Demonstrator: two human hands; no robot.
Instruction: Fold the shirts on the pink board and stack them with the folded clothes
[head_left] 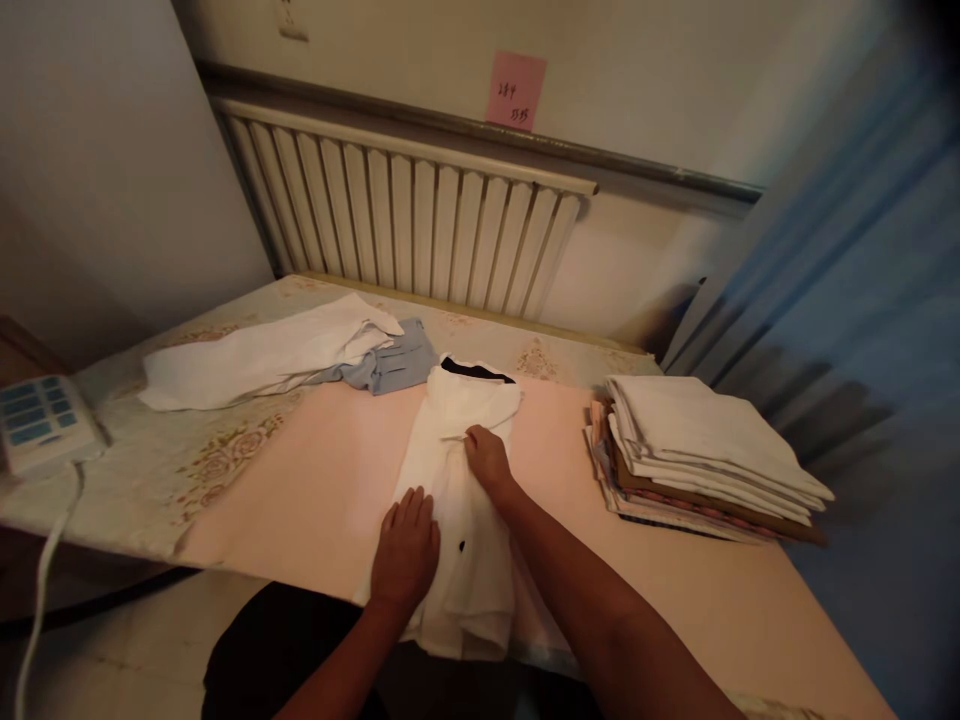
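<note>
A white garment (457,500) with a dark band at its far end lies lengthwise before me, its near end draping over the table's front edge. A small dark spot shows on it. My left hand (407,550) rests flat on the garment's left side, fingers stretched out. Farther up, my right hand (486,456) pinches a fold of the same cloth near the collar end, thumb and fingers closed on it.
Folded cloths (712,450) are stacked at the right, beside a blue curtain (847,300). At the back left lie a white cloth (255,360) and a blue-grey cloth (401,358). A white power strip (49,420) with a cord sits far left. Behind stands a radiator (405,210).
</note>
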